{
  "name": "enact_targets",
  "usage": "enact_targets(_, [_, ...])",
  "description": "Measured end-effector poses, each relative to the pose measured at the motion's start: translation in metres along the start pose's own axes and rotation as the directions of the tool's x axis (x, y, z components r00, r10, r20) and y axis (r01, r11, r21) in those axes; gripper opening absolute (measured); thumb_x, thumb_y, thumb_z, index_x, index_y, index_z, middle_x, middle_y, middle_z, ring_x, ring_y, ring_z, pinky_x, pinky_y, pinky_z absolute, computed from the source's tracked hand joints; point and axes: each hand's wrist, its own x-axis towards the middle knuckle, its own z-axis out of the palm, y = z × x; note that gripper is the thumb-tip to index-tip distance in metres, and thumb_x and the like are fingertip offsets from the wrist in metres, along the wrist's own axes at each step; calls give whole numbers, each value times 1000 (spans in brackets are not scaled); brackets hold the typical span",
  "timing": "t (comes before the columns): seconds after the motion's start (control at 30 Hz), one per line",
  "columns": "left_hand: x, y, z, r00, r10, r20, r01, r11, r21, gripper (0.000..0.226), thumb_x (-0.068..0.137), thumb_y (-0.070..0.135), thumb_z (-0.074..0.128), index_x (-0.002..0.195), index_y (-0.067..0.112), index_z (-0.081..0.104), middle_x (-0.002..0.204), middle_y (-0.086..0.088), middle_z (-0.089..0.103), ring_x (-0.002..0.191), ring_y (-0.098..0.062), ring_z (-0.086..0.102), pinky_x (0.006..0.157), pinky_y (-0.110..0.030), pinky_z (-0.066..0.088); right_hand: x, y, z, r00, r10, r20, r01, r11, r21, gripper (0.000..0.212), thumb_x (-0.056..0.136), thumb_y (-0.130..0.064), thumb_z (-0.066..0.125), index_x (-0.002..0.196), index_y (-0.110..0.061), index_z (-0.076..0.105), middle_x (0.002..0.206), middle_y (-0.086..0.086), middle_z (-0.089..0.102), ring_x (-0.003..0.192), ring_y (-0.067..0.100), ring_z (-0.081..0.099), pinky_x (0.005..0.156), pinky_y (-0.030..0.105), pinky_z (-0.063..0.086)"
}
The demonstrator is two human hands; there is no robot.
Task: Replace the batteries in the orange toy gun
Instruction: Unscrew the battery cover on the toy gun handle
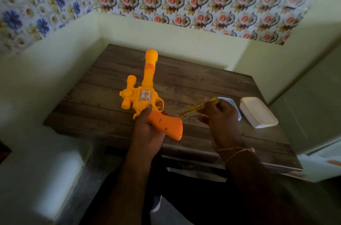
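The orange toy gun [145, 93] is held above the wooden table [103, 99], barrel pointing away from me, a small scope on its left side. My left hand [147, 132] grips its darker orange handle from below, thumb up against the body near the trigger. My right hand [219, 116] pinches a yellow-handled screwdriver [199, 106] to the right of the gun; its thin tip points down-left toward the table and stays apart from the handle. No batteries are visible.
A white lidded plastic box [258, 112] lies on the table's right side. A pale blue-white object [232, 104] peeks out behind my right hand. The table fits into a cream wall niche under patterned wallpaper. My legs are below the table's near edge.
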Motion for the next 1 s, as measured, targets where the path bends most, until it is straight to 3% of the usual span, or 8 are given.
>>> enact_targets(0.1, [-2, 1, 0, 998, 6, 66, -8, 999, 38, 70, 88, 29, 56, 153, 19, 30, 102, -3, 63, 79, -21, 65, 86, -44, 47, -13, -12, 1, 998, -53, 45, 45, 985, 168, 19, 92, -21, 60, 83, -5, 61, 75, 7, 69, 76, 20, 71, 63, 33, 58])
enact_targets(0.3, [-3, 0, -1, 997, 13, 77, -17, 998, 54, 65, 89, 28, 56, 150, 21, 33, 100, -3, 62, 85, -23, 62, 95, -53, 45, -38, -9, 6, 970, -210, 125, 220, 973, -69, 10, 91, -19, 61, 86, -11, 59, 82, 8, 70, 77, 19, 71, 70, 43, 60])
enact_targets(0.43, [-5, 0, 0, 997, 24, 73, -29, 998, 64, 55, 95, 28, 51, 148, 21, 35, 100, -3, 62, 85, -22, 60, 86, -46, 49, -48, -5, 7, 950, -255, 183, 287, 942, -176, 9, 91, -21, 61, 87, -13, 61, 81, 6, 69, 76, 18, 69, 71, 47, 58])
enact_targets(0.53, [-5, -1, 1, 998, 21, 62, -25, 998, 59, 47, 97, 28, 49, 143, 21, 40, 99, -3, 63, 86, -22, 60, 91, -49, 45, -50, -6, 7, 941, -276, 195, 316, 923, -219, 11, 90, -24, 61, 88, -14, 61, 80, 7, 68, 76, 20, 68, 70, 49, 56])
enact_targets(0.7, [-3, -2, -2, 999, 7, 41, -9, 999, 54, 64, 85, 31, 61, 144, 22, 39, 105, -4, 63, 88, -23, 62, 94, -54, 46, -49, -10, 10, 934, -294, 201, 339, 907, -248, 9, 89, -25, 60, 88, -17, 59, 79, 2, 68, 75, 13, 68, 71, 47, 57])
enact_targets(1.0, [2, -4, -9, 996, -8, 94, 2, 998, 65, 59, 97, 30, 54, 151, 24, 31, 108, -4, 60, 91, -24, 58, 99, -57, 41, -51, -9, 14, 885, -381, 266, 455, 830, -323, 9, 90, -22, 62, 83, -23, 58, 74, -3, 64, 70, 11, 64, 66, 44, 54])
